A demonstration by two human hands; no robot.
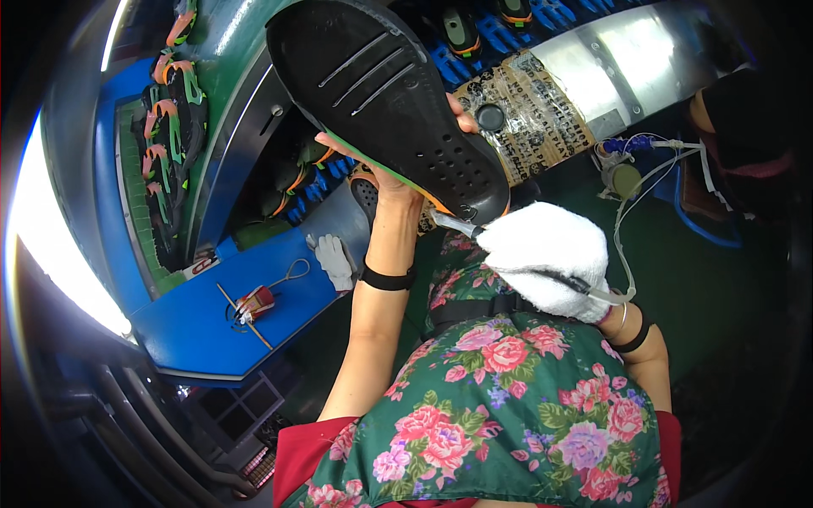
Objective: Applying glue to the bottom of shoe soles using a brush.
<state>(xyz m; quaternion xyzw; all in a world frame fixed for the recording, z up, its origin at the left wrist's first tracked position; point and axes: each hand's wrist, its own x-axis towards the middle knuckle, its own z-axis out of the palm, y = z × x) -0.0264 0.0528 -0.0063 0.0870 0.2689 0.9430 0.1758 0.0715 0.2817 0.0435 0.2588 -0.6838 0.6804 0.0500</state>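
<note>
A black shoe sole (pixel 394 127) fills the upper middle, tilted, with its wide end at the upper left. It has several pale streaks at that end, small holes near the other, and a green and orange edge. My bare left hand (pixel 398 182) grips it from beneath, fingers curled around both sides. My right hand (pixel 546 254), in a white glove, is closed round a slim brush-like tool (pixel 456 223) with a pale tip. The tip is close to the sole's lower end; whether they touch I cannot tell. A thin clear tube (pixel 622 295) runs from the gloved hand.
A cardboard-wrapped metal rail (pixel 542 118) crosses behind the sole. On the left stand a blue table (pixel 186 330), a red cup-like container (pixel 254 303) with sticks, and a white glove (pixel 334 261). Shoe parts (pixel 174 144) line a green conveyor; more shoes (pixel 458 35) sit on blue racks.
</note>
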